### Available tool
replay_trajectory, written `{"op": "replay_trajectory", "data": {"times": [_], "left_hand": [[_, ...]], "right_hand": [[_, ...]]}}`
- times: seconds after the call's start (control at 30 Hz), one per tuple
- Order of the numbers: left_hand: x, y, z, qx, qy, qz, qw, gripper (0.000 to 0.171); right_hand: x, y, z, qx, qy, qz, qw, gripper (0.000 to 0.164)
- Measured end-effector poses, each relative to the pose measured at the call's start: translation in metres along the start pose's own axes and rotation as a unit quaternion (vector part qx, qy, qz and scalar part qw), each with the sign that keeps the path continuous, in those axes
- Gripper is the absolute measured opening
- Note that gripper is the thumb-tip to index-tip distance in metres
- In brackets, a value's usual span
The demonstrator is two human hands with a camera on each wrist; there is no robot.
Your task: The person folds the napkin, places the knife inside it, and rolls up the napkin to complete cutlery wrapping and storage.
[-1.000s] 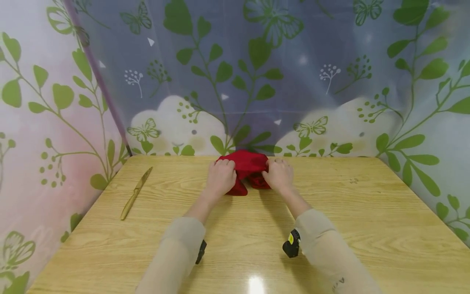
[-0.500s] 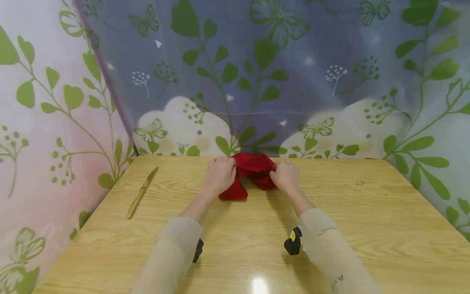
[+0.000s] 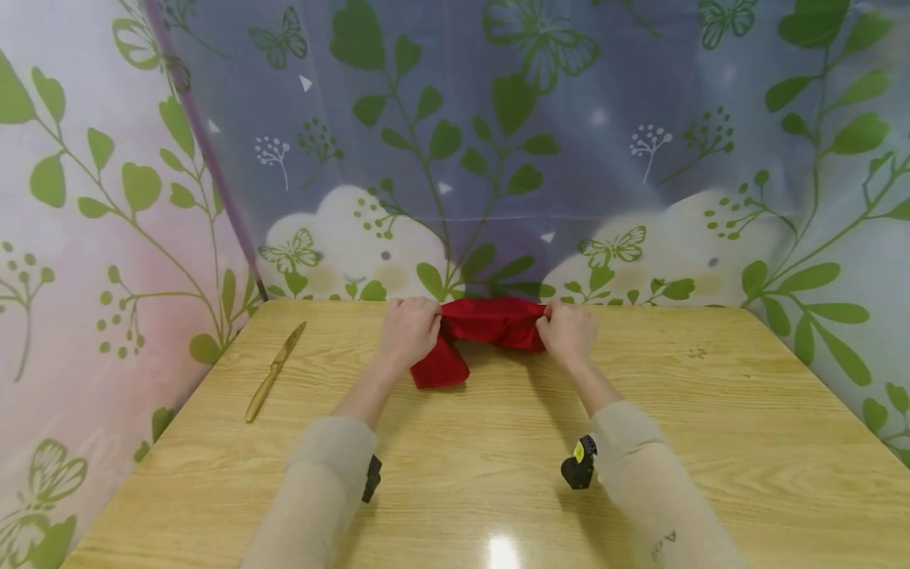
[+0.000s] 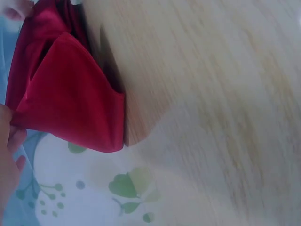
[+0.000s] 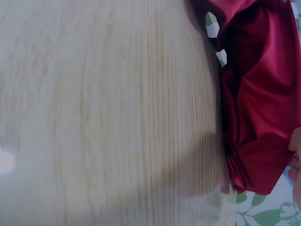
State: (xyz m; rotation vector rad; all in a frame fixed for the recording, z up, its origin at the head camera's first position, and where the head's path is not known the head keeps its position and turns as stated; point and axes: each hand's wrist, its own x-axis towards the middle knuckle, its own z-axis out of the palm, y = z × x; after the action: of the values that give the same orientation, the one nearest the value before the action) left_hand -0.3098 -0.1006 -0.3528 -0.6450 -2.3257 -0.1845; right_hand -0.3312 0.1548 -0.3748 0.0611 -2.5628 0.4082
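A shiny red cloth [image 3: 494, 322] is stretched between both hands near the table's far edge. My left hand [image 3: 410, 332] pinches its upper left edge, and a loose flap hangs below that hand toward the tabletop. At the upper right edge, my right hand [image 3: 571, 330] grips the fabric between thumb and fingers. In the left wrist view the cloth [image 4: 77, 99] droops as a smooth folded flap from the fingertips. Several folds gather in the cloth [image 5: 263, 103] in the right wrist view, its lower part close to the wood.
A gold-coloured knife [image 3: 276, 371] lies on the left part of the wooden table [image 3: 469, 458], its blade pointing away. Behind the far edge hangs a printed curtain [image 3: 455, 158] with leaves and butterflies. Another printed sheet [image 3: 92, 237] borders the left side.
Both hands have moved apart, the left to the left and the right to the right. The bunched red cloth is now spread wider and tauter along its top edge. The knife stays put.
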Motion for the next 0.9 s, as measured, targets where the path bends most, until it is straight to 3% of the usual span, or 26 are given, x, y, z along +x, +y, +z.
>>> {"op": "replay_trajectory", "data": {"times": [0.27, 0.53, 0.9], "left_hand": [[0.002, -0.009, -0.006, -0.024, 0.017, -0.006, 0.9996, 0.003], [-0.002, -0.016, -0.009, -0.019, -0.012, -0.026, 0.9994, 0.004], [0.002, -0.028, -0.016, -0.021, 0.024, -0.046, 0.9984, 0.004]], "right_hand": [[0.003, 0.011, -0.007, 0.020, 0.025, -0.035, 0.999, 0.010], [0.010, 0.014, -0.019, 0.051, 0.008, -0.063, 0.997, 0.013], [0.019, 0.013, -0.052, 0.146, -0.083, -0.122, 0.978, 0.013]]}}
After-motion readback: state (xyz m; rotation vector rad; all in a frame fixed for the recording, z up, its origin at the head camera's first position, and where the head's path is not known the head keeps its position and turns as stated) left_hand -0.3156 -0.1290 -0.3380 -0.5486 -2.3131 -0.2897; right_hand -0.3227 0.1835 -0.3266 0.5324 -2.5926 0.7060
